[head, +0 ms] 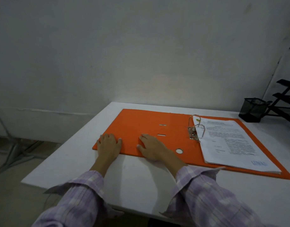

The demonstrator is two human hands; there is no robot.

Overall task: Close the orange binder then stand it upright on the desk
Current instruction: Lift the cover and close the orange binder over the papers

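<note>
Binder (141,128) lies wide open on the desk (141,185). Left hand (108,145) and right hand (151,147) rest flat, fingers spread, on its cover. Papers (231,141) sit off to their right.

A black mesh cup (253,110) stands on the desk (141,182) far to the right of the hands, beyond them. Just right of it sits a black tiered rack (286,102). Behind everything rises a white wall (124,54).
</note>
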